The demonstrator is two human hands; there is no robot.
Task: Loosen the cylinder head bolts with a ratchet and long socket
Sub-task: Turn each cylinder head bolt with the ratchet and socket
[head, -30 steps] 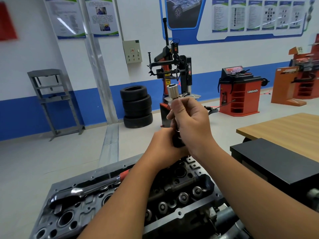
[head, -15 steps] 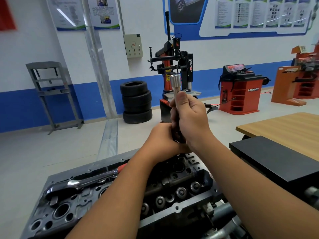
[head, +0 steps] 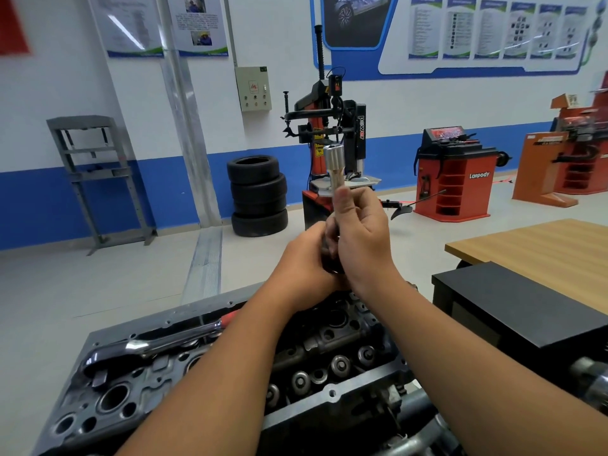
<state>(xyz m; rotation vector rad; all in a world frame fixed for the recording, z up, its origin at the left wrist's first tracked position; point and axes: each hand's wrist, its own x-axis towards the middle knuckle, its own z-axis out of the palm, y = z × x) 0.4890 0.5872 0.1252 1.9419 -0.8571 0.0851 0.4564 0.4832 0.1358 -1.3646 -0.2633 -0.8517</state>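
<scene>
**Chrome socket held up above the cylinder head**

Your right hand [head: 357, 230] curls round the long socket [head: 335, 169], which stands nearly upright with its open end on top. Your left hand [head: 304, 258] grips a dark part at the socket's lower end, touching the right hand. The ratchet [head: 148, 343] lies on the cylinder head [head: 329, 353] below, left of your forearms.
</scene>
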